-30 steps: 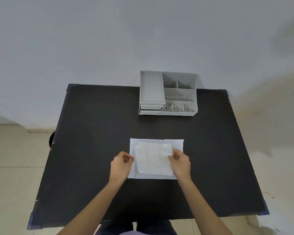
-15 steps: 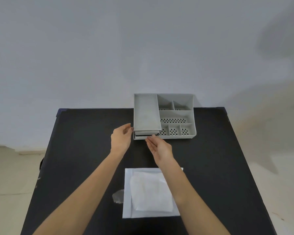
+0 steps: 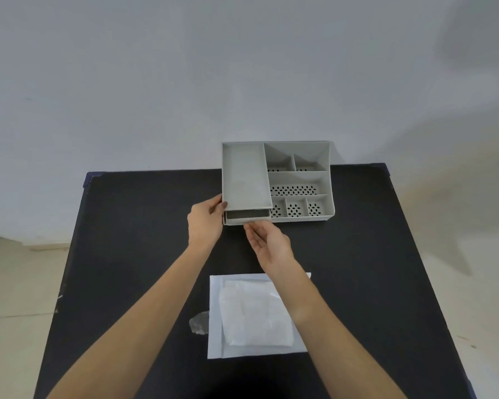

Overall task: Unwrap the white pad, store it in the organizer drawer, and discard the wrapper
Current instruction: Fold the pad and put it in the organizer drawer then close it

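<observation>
A person's two bare hands worked at one grey organizer [image 3: 277,182] that stood at the far edge of a black desk [image 3: 127,240], right of centre. The left hand [image 3: 205,223] braced the organizer's near-left corner, fingers curved against its side, clamped on nothing. The right hand [image 3: 268,243] reached palm-up to the front of the one drawer [image 3: 247,217], fingertips at its lip with the grip apart; whether it actually held the lip could not be told. The drawer appeared pulled out only slightly. One white pad [image 3: 255,315] lay near the desk's near edge, centred, resting on one flat sheet of white wrapper [image 3: 215,318]. One small scrap of clear plastic [image 3: 199,323] sat touching the wrapper's left edge. By this view, unwrapping looked done; opening the drawer was under way. Putting the pad inside, closing the drawer and discarding the wrapper remained.
</observation>
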